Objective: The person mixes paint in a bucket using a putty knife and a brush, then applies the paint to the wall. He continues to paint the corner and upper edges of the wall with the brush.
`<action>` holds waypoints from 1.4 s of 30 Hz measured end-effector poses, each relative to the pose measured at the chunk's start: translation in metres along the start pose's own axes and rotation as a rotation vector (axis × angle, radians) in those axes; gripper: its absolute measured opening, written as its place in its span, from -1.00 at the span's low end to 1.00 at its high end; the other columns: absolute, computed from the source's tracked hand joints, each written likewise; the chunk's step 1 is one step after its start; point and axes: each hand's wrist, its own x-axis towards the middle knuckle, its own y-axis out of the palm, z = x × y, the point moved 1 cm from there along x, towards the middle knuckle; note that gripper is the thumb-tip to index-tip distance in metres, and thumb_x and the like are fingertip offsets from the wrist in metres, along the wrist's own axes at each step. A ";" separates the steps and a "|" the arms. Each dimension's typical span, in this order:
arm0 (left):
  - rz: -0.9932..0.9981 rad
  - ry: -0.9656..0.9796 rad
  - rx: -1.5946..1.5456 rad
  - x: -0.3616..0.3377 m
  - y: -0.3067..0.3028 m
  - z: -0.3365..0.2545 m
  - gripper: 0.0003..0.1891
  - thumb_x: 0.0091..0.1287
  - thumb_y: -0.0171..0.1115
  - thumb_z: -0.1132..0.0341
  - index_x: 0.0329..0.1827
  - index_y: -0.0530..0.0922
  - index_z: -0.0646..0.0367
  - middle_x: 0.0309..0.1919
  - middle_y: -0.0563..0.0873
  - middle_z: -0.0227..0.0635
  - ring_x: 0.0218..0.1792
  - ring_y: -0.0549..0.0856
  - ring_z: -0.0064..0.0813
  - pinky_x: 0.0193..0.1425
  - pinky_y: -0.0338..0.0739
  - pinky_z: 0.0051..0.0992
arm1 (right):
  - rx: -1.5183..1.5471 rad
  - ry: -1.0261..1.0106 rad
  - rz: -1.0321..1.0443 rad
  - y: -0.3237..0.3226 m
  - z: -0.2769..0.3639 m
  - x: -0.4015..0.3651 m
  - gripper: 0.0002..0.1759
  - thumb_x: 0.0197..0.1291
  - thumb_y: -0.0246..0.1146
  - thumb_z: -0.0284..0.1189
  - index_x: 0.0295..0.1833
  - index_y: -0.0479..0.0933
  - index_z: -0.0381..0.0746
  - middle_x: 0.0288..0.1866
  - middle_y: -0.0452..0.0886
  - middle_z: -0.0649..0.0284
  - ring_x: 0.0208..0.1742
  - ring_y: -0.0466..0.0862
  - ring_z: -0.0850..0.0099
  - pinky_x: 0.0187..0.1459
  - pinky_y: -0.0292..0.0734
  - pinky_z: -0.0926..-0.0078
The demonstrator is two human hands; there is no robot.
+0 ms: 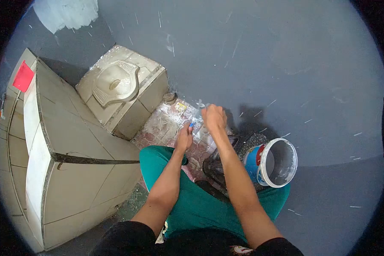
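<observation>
My left hand (184,137) is closed around a small blue piece (191,125) that shows at the thumb. Its full shape is hidden by the fingers. To the right and slightly higher, my right hand (215,117) is curled, fingers bent down. A pale whitish bit (201,103) shows just beyond its fingertips, too small to name. Both hands are above a tiled floor (160,123) smeared with white. Right of my right forearm, a paint bucket (279,163) with a white rim and blue and red side stands over a dark mesh crate (254,143).
A squat toilet (117,82) is set in a raised tiled block at the left. Nearer, a low tiled partition (85,128) carries a pink scoop-like thing (23,77). The grey wall (260,55) has white streaks. A small round object (170,98) lies by the block.
</observation>
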 end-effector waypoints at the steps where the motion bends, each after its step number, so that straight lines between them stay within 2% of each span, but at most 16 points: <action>1: 0.001 0.028 0.014 -0.001 0.000 -0.002 -0.71 0.60 -0.02 0.21 0.00 0.55 0.28 -0.20 0.71 0.11 -0.13 0.69 0.17 -0.04 0.52 -0.08 | -0.030 0.007 0.009 -0.002 -0.001 0.006 -0.61 0.33 0.17 -0.18 -0.14 0.72 -0.30 -0.21 0.71 -0.23 -0.13 0.69 -0.29 -0.04 0.61 -0.13; 4: 0.009 0.010 0.084 0.001 0.000 0.000 -0.70 0.60 -0.02 0.20 0.03 0.55 0.28 -0.23 0.72 0.09 -0.15 0.69 0.18 -0.05 0.52 -0.07 | -0.008 0.022 -0.064 -0.005 -0.007 0.017 -0.60 0.37 0.15 -0.18 -0.08 0.70 -0.29 -0.21 0.71 -0.23 -0.12 0.69 -0.30 -0.02 0.60 -0.15; 7: -0.046 0.046 -0.005 0.001 0.004 0.000 -0.70 0.60 -0.03 0.21 0.03 0.55 0.27 -0.27 0.72 0.08 -0.19 0.68 0.19 -0.07 0.52 -0.06 | 0.080 0.023 -0.126 -0.008 -0.005 0.010 -0.58 0.40 0.10 -0.17 -0.05 0.68 -0.30 -0.20 0.70 -0.25 -0.09 0.69 -0.28 0.01 0.58 -0.15; 10: -0.047 -0.016 -0.045 0.005 0.010 0.015 -0.69 0.60 -0.01 0.17 0.04 0.57 0.23 -0.30 0.71 0.05 -0.24 0.69 0.09 -0.09 0.52 -0.09 | 0.169 0.081 -0.231 -0.002 -0.005 -0.011 -0.55 0.44 0.09 -0.15 -0.15 0.67 -0.33 -0.24 0.71 -0.22 -0.14 0.70 -0.28 -0.07 0.57 -0.16; 13: 0.023 -0.176 -0.091 0.010 0.013 0.030 -0.63 0.61 -0.02 0.08 0.03 0.60 0.21 -0.35 0.71 -0.12 -0.31 0.70 -0.21 -0.17 0.53 -0.24 | 0.365 0.028 -0.278 0.030 -0.036 -0.017 -0.49 0.47 0.01 -0.12 -0.04 0.66 -0.35 -0.19 0.68 -0.29 -0.05 0.64 -0.32 0.02 0.50 -0.14; 16: 0.089 -0.385 -0.375 0.013 0.009 0.030 -0.57 0.63 -0.06 -0.01 0.02 0.62 0.18 -0.39 0.66 -0.36 -0.35 0.64 -0.52 -0.26 0.50 -0.43 | 0.367 0.191 -0.237 0.054 -0.056 -0.025 -0.47 0.48 0.00 -0.11 -0.03 0.65 -0.38 -0.18 0.67 -0.29 -0.07 0.63 -0.34 0.01 0.49 -0.11; 19: 0.109 -0.417 -0.685 0.013 0.005 0.026 -0.55 0.64 -0.10 -0.03 -0.03 0.60 0.16 -0.38 0.61 -0.49 -0.36 0.60 -0.63 -0.32 0.46 -0.53 | 0.455 0.231 -0.220 0.056 -0.062 -0.035 -0.48 0.49 0.00 -0.14 -0.09 0.63 -0.42 -0.23 0.69 -0.26 -0.02 0.64 -0.30 0.06 0.46 -0.18; 22: 0.076 -0.419 -0.640 0.012 0.002 0.012 -0.63 0.65 -0.11 0.01 -0.05 0.53 0.10 -0.39 0.57 -0.49 -0.39 0.57 -0.60 -0.36 0.45 -0.52 | 0.407 0.218 -0.205 0.047 -0.062 -0.038 -0.48 0.50 0.00 -0.14 -0.07 0.63 -0.40 -0.24 0.70 -0.24 -0.05 0.66 -0.28 0.01 0.50 -0.15; 25: 0.101 -0.441 -0.583 0.007 0.003 0.000 -0.70 0.65 -0.10 0.04 -0.05 0.46 0.06 -0.37 0.55 -0.49 -0.43 0.53 -0.59 -0.39 0.45 -0.51 | 0.376 0.039 -0.284 0.036 -0.056 -0.041 -0.52 0.50 0.01 -0.14 -0.07 0.64 -0.33 -0.26 0.70 -0.22 -0.13 0.68 -0.28 -0.08 0.54 -0.13; 28: 0.173 -0.409 -0.590 0.006 0.007 0.009 -0.72 0.65 -0.09 0.04 -0.03 0.43 0.04 -0.34 0.53 -0.49 -0.46 0.47 -0.61 -0.39 0.42 -0.51 | 0.344 0.031 -0.253 0.021 -0.034 -0.047 -0.52 0.47 0.06 -0.11 0.00 0.66 -0.31 -0.23 0.68 -0.27 -0.09 0.69 -0.25 -0.04 0.56 -0.06; 31: 0.203 -0.357 -0.571 0.012 0.012 0.028 -0.72 0.65 -0.06 0.06 -0.03 0.43 0.08 -0.34 0.52 -0.48 -0.45 0.43 -0.62 -0.36 0.39 -0.51 | 0.196 0.001 -0.177 0.004 -0.006 -0.055 -0.61 0.47 0.03 -0.16 0.00 0.62 -0.23 -0.31 0.70 -0.20 -0.22 0.70 -0.25 -0.15 0.57 -0.17; 34: 0.158 -0.261 -0.491 0.014 0.015 0.033 -0.72 0.64 -0.05 0.09 -0.02 0.46 0.12 -0.37 0.49 -0.49 -0.41 0.39 -0.63 -0.30 0.36 -0.52 | 0.097 -0.034 -0.116 0.008 0.004 -0.052 -0.63 0.47 0.02 -0.19 0.00 0.60 -0.22 -0.33 0.70 -0.19 -0.22 0.72 -0.23 -0.15 0.59 -0.16; 40: 0.203 -0.339 -0.480 0.013 0.009 0.026 -0.69 0.64 -0.04 0.13 0.01 0.54 0.19 -0.38 0.50 -0.45 -0.31 0.43 -0.57 -0.15 0.40 -0.47 | 0.064 -0.015 -0.086 -0.001 0.018 -0.060 -0.63 0.45 0.02 -0.21 -0.08 0.62 -0.25 -0.33 0.71 -0.19 -0.23 0.73 -0.22 -0.13 0.61 -0.17; 42: 0.172 -0.310 -0.397 0.015 0.015 0.031 -0.69 0.63 -0.03 0.15 0.00 0.54 0.22 -0.35 0.53 -0.42 -0.28 0.46 -0.51 -0.10 0.42 -0.44 | 0.064 -0.022 -0.089 0.002 0.015 -0.058 -0.61 0.47 0.02 -0.18 -0.05 0.65 -0.23 -0.31 0.70 -0.21 -0.23 0.71 -0.25 -0.14 0.60 -0.18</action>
